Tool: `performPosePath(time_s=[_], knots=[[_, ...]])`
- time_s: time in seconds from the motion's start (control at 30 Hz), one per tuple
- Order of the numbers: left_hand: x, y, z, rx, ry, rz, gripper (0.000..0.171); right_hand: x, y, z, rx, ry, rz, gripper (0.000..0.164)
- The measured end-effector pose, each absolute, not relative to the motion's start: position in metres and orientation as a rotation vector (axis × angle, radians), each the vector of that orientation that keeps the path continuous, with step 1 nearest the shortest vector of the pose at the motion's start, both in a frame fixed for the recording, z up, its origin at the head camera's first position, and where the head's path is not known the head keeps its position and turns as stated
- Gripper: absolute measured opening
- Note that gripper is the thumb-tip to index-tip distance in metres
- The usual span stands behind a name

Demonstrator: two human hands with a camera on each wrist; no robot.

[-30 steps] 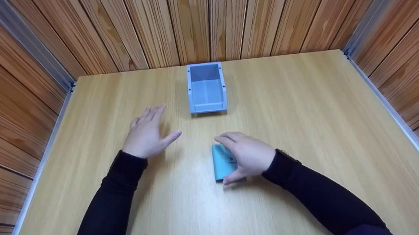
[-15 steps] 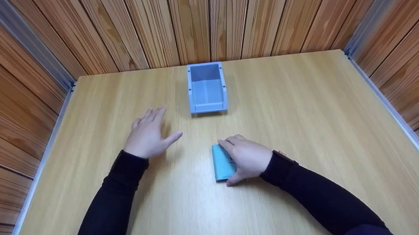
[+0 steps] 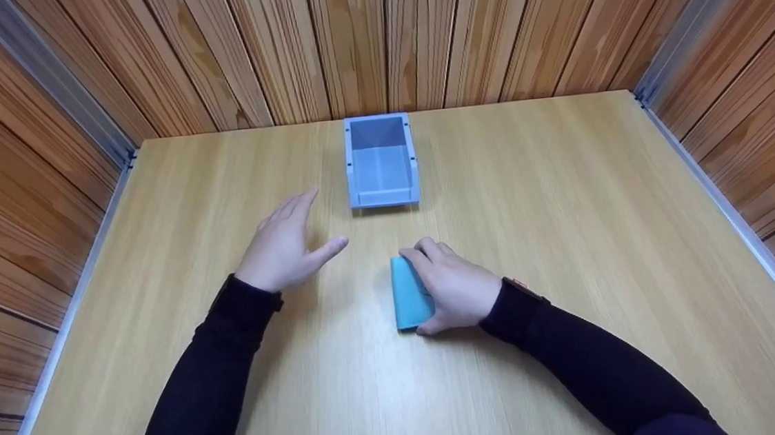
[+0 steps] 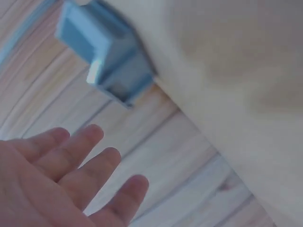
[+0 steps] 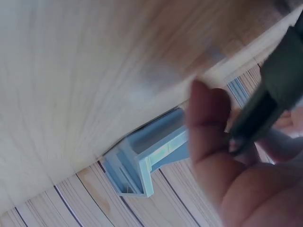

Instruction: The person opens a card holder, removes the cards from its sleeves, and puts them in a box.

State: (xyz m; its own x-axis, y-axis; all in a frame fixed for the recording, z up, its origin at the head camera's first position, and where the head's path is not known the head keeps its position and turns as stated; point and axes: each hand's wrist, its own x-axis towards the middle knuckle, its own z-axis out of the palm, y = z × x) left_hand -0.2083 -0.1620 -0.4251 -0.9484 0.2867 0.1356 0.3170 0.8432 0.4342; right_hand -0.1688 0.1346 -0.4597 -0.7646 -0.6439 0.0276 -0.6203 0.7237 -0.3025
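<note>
Right hand (image 3: 459, 291) curls over the teal wallet (image 3: 409, 293), fingers wrapped on its far end, thumb under the near end, lifting its right edge off the table (image 3: 568, 231). It looks light, soft and foldable, probably smooth; gripping across the short ends seems safest. Left hand (image 3: 283, 248) hovers flat, fingers spread, holding nothing. Blue bin (image 3: 381, 161) sits beyond the grip.

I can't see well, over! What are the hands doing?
Right hand grips teal wallet on table. Left hand open, holds nothing. Blue bin beyond; nothing between.
</note>
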Motion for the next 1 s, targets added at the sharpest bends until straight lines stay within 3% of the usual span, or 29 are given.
performPosePath(time_s=[0.37, 0.63, 1.0], knots=[[-0.199, -0.123, -0.406, -0.704, -2.667, -1.352, 0.081, -0.174, 0.141, -0.439, -1.126, 2.953, -0.715, 0.117], [-0.187, -0.099, -0.420, -0.802, -2.643, -1.620, 0.073, -0.172, 0.142, -0.423, -1.337, 3.021, -0.822, 0.118], [-0.175, -0.078, -0.423, -0.944, -2.544, -1.766, 0.042, -0.171, 0.134, -0.412, -1.479, 3.101, -0.807, 0.115]])
